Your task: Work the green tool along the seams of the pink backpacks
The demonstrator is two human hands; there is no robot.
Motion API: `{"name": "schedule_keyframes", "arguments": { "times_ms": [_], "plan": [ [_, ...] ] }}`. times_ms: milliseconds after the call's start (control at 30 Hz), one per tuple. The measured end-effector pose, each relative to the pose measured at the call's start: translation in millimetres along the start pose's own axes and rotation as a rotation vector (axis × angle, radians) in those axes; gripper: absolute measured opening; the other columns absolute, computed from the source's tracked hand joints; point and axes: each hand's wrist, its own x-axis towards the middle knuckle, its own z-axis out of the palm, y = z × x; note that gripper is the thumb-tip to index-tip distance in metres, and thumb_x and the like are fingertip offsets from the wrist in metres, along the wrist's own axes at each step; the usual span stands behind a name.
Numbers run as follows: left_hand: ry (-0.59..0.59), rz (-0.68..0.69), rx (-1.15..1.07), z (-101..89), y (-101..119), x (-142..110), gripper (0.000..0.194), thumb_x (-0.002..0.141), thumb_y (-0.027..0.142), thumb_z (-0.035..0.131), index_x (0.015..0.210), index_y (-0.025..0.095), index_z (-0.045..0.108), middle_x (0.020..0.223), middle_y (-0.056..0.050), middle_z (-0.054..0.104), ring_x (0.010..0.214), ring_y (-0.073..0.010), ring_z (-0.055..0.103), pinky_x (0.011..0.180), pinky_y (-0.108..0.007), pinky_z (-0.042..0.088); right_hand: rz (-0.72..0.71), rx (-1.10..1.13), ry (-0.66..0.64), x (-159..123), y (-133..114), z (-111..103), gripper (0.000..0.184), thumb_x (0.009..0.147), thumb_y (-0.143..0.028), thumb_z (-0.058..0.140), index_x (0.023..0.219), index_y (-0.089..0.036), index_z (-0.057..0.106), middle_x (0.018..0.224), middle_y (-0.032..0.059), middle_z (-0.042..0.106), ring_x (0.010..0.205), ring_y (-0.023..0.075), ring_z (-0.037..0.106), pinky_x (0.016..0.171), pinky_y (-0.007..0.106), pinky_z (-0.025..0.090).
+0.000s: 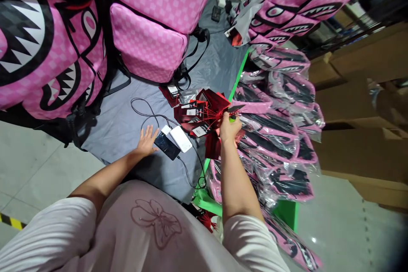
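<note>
My left hand (147,140) lies open on the grey cloth, fingers spread, beside a black phone (167,145). A white power bank (181,138) rests against the phone, with a black cable (149,114) looped around them. My right hand (231,128) is closed where the red strings of a bunch of red and black hang tags (191,112) gather. A small bright green and black piece (233,118) shows at its fingers; I cannot make out its kind. The tags fan out to the left of this hand, some with white labels.
Pink checkered backpacks (146,42) stand at the back left. Pink bags in clear plastic (270,123) fill a green-edged bin (288,212) on the right. More pink shark-face bags (293,8) are stacked behind. Cardboard boxes (363,153) stand far right.
</note>
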Motion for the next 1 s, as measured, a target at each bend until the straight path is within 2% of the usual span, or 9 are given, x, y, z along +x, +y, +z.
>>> {"name": "schedule_keyframes", "arguments": {
  "times_ms": [100,200,300,433,567,733,833,933,1000],
  "plan": [
    [0.030,0.034,-0.029,-0.2,5,7,0.111,0.071,0.039,0.086,0.161,0.017,0.026,0.169,-0.023,0.011,0.157,-0.0424,0.010,0.126,-0.065,0.011,-0.136,-0.076,-0.005,-2,-30,-11,0.023,0.084,-0.040,0.064,0.075,-0.019,0.062,0.057,0.0002,0.060,0.050,0.0195,0.059,0.057,0.032,0.050],
    [0.105,0.059,-0.058,-8.9,12,10,0.090,0.083,0.043,0.074,0.158,0.016,0.034,0.168,-0.021,0.023,0.157,-0.0397,0.019,0.126,-0.063,0.017,-0.256,-0.124,-0.012,-8,-49,-26,0.029,0.086,-0.046,0.059,0.077,-0.019,0.063,0.058,0.0021,0.061,0.048,0.0203,0.059,0.052,0.033,0.048],
    [0.218,0.058,-0.069,-30.4,13,21,0.057,0.097,0.036,0.053,0.150,0.015,0.047,0.160,-0.019,0.040,0.150,-0.0342,0.035,0.125,-0.055,0.026,-0.283,-0.112,0.027,-13,-58,-45,0.036,0.083,-0.053,0.057,0.073,-0.020,0.062,0.057,0.0028,0.060,0.046,0.0185,0.056,0.048,0.031,0.046],
    [0.294,0.120,-0.043,-65.1,12,66,0.041,0.099,0.024,0.046,0.136,0.016,0.061,0.144,-0.018,0.057,0.132,-0.0331,0.051,0.113,-0.053,0.039,-0.245,-0.068,0.059,-28,-67,-76,0.039,0.077,-0.058,0.061,0.071,-0.020,0.062,0.054,0.0011,0.057,0.043,0.0163,0.051,0.044,0.030,0.043],
    [0.237,0.306,0.031,-83.2,23,128,0.028,0.099,0.018,0.049,0.121,0.017,0.067,0.128,-0.011,0.066,0.123,-0.0280,0.057,0.108,-0.051,0.043,-0.154,-0.091,0.101,-55,-76,-113,0.040,0.074,-0.058,0.069,0.077,-0.018,0.065,0.053,0.0003,0.058,0.042,0.0161,0.052,0.042,0.029,0.042],
    [0.164,0.486,0.154,-79.8,48,191,0.019,0.098,0.031,0.061,0.106,0.015,0.067,0.122,-0.008,0.065,0.123,-0.0250,0.056,0.108,-0.048,0.044,-0.045,-0.194,0.116,-90,-71,-157,0.046,0.074,-0.061,0.074,0.080,-0.016,0.068,0.054,0.0012,0.060,0.043,0.0164,0.054,0.043,0.028,0.043],
    [0.133,0.541,0.218,-76.6,54,215,0.017,0.097,0.031,0.063,0.099,0.014,0.066,0.110,-0.008,0.067,0.114,-0.0242,0.059,0.106,-0.048,0.045,0.007,-0.245,0.107,-108,-63,-174,0.049,0.075,-0.064,0.074,0.078,-0.016,0.070,0.052,0.0015,0.060,0.043,0.0166,0.054,0.044,0.029,0.044],
    [0.094,0.599,0.271,-80.1,54,229,0.012,0.096,0.018,0.057,0.090,0.013,0.066,0.095,-0.008,0.067,0.103,-0.0239,0.061,0.102,-0.046,0.045,0.008,-0.280,0.043,-124,-61,-181,0.047,0.080,-0.064,0.070,0.077,-0.017,0.071,0.052,0.0009,0.059,0.042,0.0161,0.053,0.044,0.029,0.044],
    [0.071,0.637,0.294,-87.8,53,233,0.018,0.093,0.010,0.051,0.084,0.013,0.066,0.089,-0.011,0.067,0.099,-0.0252,0.061,0.100,-0.045,0.044,-0.006,-0.281,-0.027,-130,-64,-180,0.044,0.084,-0.062,0.068,0.076,-0.018,0.070,0.052,0.0002,0.059,0.043,0.0157,0.053,0.045,0.028,0.043]
  ]
}}
